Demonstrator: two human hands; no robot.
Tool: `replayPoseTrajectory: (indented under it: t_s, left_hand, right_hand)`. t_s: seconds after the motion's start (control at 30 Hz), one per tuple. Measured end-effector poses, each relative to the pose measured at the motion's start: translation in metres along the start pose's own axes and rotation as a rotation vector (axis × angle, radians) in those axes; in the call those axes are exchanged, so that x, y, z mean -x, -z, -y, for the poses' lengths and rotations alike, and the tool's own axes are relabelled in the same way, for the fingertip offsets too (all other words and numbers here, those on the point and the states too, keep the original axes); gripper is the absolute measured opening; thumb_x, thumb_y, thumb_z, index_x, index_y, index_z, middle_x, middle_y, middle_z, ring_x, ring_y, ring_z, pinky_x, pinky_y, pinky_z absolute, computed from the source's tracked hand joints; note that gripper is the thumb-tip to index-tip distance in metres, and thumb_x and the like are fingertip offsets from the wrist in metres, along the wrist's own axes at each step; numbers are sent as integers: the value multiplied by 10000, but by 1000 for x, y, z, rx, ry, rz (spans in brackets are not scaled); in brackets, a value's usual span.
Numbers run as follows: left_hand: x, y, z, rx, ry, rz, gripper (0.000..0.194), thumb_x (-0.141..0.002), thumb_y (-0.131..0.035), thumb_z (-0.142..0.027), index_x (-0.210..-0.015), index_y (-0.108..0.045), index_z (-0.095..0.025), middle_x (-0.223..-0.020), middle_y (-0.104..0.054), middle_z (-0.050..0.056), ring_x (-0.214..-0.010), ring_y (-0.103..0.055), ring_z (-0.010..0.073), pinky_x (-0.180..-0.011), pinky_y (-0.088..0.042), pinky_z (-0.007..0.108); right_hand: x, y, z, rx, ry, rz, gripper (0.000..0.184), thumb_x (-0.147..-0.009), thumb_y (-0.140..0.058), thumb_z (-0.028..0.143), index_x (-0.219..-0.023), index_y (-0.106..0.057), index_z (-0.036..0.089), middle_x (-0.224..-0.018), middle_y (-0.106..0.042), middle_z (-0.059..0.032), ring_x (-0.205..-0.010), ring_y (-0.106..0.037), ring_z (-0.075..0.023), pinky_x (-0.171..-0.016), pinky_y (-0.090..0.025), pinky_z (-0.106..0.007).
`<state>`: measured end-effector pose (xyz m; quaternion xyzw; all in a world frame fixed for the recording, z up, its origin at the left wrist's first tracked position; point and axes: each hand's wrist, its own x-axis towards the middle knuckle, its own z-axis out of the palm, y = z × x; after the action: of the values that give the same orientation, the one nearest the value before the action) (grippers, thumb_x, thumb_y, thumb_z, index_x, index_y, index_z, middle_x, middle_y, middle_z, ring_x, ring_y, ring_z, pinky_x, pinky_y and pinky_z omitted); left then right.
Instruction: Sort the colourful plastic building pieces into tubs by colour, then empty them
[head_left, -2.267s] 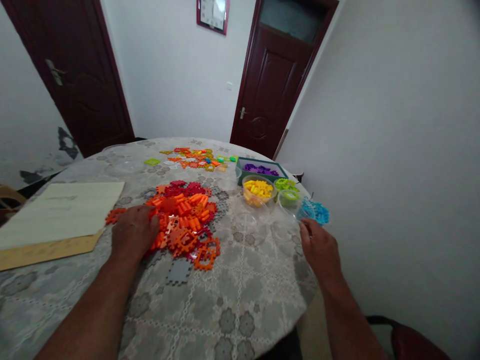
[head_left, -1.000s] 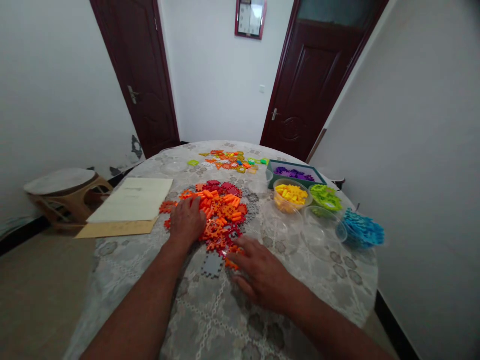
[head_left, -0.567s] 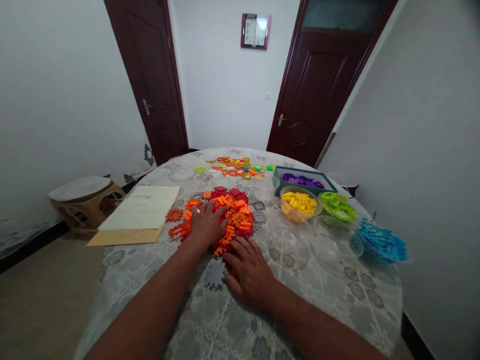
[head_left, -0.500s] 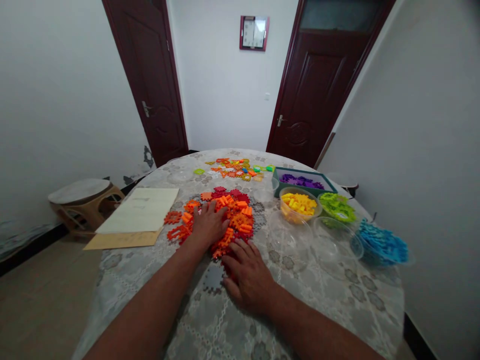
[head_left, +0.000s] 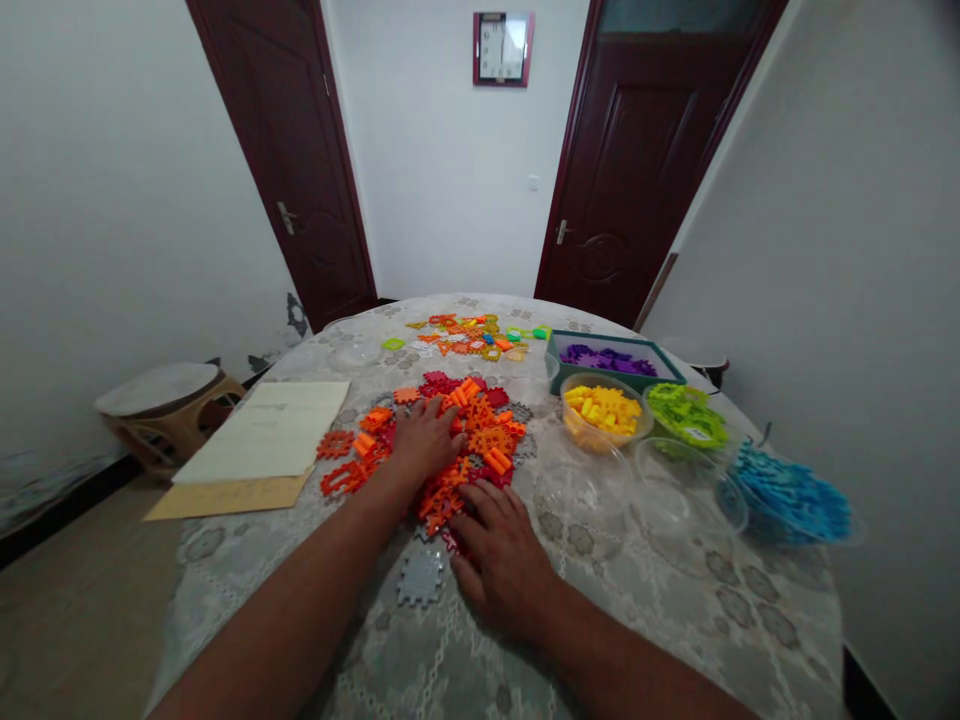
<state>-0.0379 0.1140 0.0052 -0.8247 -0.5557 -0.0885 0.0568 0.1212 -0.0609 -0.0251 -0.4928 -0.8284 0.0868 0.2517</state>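
Observation:
A heap of orange and red interlocking plastic pieces (head_left: 480, 430) lies mid-table, with some grey ones at its right edge. My left hand (head_left: 427, 438) rests palm down on top of the heap, fingers apart over the orange pieces. At the near right edge, my right hand (head_left: 504, 555) lies with its fingers spread and slightly bent, touching red pieces partly hidden beneath it. Just left of that hand, a grey square toothed piece (head_left: 420, 580) lies flat on the patterned tablecloth (head_left: 442, 665).
On the right stand bowls of yellow pieces (head_left: 604, 410), green pieces (head_left: 688, 415) and blue pieces (head_left: 791, 495). Behind them is a box (head_left: 667, 375) with purple pieces. Clear tubs (head_left: 581, 490) sit nearer. Paper (head_left: 262, 430) lies left; mixed pieces (head_left: 469, 335) are scattered at the back.
The view has shifted slightly. Some orange pieces in the heap have moved under my left hand, and the grey square shows more fully. My hands stay at nearly the same spots.

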Motion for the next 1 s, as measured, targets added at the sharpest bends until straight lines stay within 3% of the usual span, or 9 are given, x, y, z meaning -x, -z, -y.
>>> replayPoseTrajectory:
  t_s: [0.17, 0.3, 0.43, 0.63, 1.0]
  left_hand:
    - [19, 16, 28, -33, -13, -6, 443, -1010, -562, -503, -1373, -664, -271, -1520, -584, 159, -1392, -527, 393, -1170, -328, 658]
    - [39, 26, 37, -30, 1, -45, 420, -1033, -529, -481, -1346, -675, -243, -1480, -611, 168, -1382, -537, 375, -1170, -350, 634]
    - [68, 28, 31, 44, -42, -68, 470, -1032, -540, -472, -1464, -602, -298, -1586, -535, 141, -1450, -484, 361, -1193, -346, 628]
    - [113, 24, 15, 126, -116, 44, 471, -1052, -490, -497, -1454, -614, -287, -1616, -521, 131, -1492, -446, 380, -1209, -324, 656]
    - [154, 38, 4, 242, -181, -19, 343, -1016, -599, -431, -1304, -706, -278, -1489, -628, 117, -1451, -498, 335, -1282, -254, 642]
  right_hand:
    - [-1, -3, -6, 42, -50, -59, 400, -984, -654, 350, -1373, -663, 257, -1647, -469, -121, -1527, -386, -347, -1266, -273, -619]
    - [0, -5, -7, 102, -94, -111, 447, -986, -655, 393, -1403, -652, 233, -1632, -483, -148, -1520, -393, -376, -1257, -272, -646]
    - [-1, -5, -7, 147, -120, -141, 437, -989, -653, 411, -1388, -664, 233, -1629, -487, -160, -1512, -396, -403, -1237, -284, -678]
    - [0, -5, -8, 172, -127, -144, 391, -1021, -605, 433, -1354, -677, 242, -1608, -519, -142, -1494, -431, -383, -1236, -292, -655]
    - [2, -14, -16, 212, -76, -258, 322, -1027, -575, 360, -1292, -679, 210, -1502, -610, -159, -1426, -493, -347, -1217, -332, -586]
